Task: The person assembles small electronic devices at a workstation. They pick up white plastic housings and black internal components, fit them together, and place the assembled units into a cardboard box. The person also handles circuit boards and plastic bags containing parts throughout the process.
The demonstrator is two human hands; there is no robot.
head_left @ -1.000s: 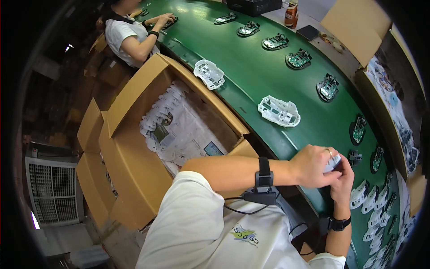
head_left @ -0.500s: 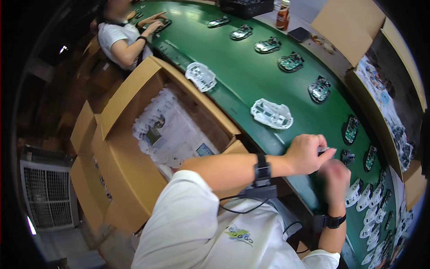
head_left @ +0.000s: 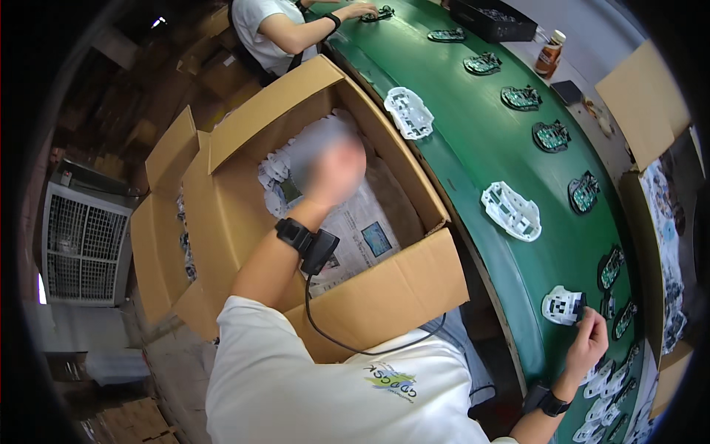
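Note:
My right hand (head_left: 588,344) is at the near right of the green work surface (head_left: 451,140). Its fingers are pinched at the corner of a white plastic shell (head_left: 560,305) with dark square openings. My left hand (head_left: 336,174) reaches down into a large open cardboard box (head_left: 384,277); it is blurred, so its fingers cannot be made out. Beside it in the box are several white plastic shells (head_left: 275,170) and a printed paper sheet (head_left: 344,233). Two more white shells, a nearer one (head_left: 512,212) and a farther one (head_left: 409,113), rest along the work surface's left side.
Several green circuit board assemblies (head_left: 552,136) form a curved row on the right. Stacked white shells (head_left: 606,385) stand near my right wrist. A co-worker's hand (head_left: 359,11) works at the far end. A black bin (head_left: 494,21) and a bottle (head_left: 549,55) stand behind.
My left hand has gone from beside my right hand into the cardboard box. The white shell by my right hand now shows on the work surface. The whole view has shifted.

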